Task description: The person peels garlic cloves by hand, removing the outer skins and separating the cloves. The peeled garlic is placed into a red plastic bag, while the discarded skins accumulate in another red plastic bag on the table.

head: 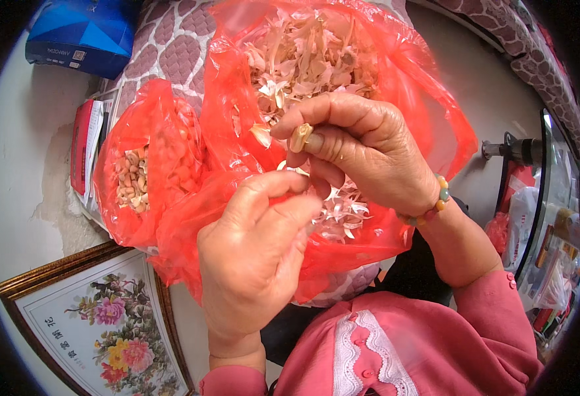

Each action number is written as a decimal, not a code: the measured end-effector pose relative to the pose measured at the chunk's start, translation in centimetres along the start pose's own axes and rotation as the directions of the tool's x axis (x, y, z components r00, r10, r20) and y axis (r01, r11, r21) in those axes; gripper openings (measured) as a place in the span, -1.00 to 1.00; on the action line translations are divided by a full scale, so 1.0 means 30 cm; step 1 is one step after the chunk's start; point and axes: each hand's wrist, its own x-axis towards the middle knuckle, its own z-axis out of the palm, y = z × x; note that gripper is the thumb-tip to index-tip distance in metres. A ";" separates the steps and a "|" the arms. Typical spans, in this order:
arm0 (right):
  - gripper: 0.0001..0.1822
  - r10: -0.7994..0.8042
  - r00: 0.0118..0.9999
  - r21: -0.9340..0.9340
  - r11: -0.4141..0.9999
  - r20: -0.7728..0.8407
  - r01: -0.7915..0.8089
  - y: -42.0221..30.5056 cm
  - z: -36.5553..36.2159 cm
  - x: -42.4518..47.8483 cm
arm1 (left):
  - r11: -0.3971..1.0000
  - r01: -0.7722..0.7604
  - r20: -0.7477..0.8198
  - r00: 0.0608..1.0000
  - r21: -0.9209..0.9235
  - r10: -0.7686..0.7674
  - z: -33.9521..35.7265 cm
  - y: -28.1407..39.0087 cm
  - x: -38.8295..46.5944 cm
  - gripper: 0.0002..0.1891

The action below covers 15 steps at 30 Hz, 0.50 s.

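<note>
A garlic clove (300, 137) is pinched between the thumb and index finger of my right hand (369, 148), which wears a beaded bracelet (440, 198). Just below and to the left is my left hand (255, 247), its fingertips drawn together near a pale strip of skin (294, 169); whether they grip it is hard to tell. Beneath both hands lies an open red plastic bag (230, 148) with many papery garlic skins (314, 54). At the left stands a smaller red plastic bag (171, 143) holding many garlic cloves (132, 178).
Both bags rest on a patterned padded cover (176, 39). A blue box (82, 39) sits at the upper left, above a red book and papers (82, 148). A framed flower picture (107, 321) leans at lower left. Glass shelving with bagged items (547, 237) is at right.
</note>
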 end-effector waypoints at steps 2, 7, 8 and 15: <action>-0.85 -0.050 0.998 -0.066 0.997 -0.033 0.048 -0.001 0.009 0.002 | 0.999 -0.038 0.039 0.998 -0.032 0.039 -0.014 -0.007 -0.007 -0.82; -0.83 -0.154 0.988 -0.271 0.952 -0.026 0.141 0.007 0.026 -0.012 | 0.990 -0.014 -0.254 0.967 -0.140 -0.022 0.016 -0.062 -0.007 -0.88; -0.82 -0.212 0.977 -0.351 0.915 0.008 0.201 0.011 0.025 -0.011 | 0.990 -0.021 -0.303 0.953 -0.139 -0.022 0.022 -0.076 0.002 -0.88; -0.80 -0.395 0.908 -0.515 0.755 0.138 0.406 0.044 0.029 0.005 | 0.991 -0.039 -0.314 0.949 -0.131 -0.004 0.030 -0.106 0.011 -0.91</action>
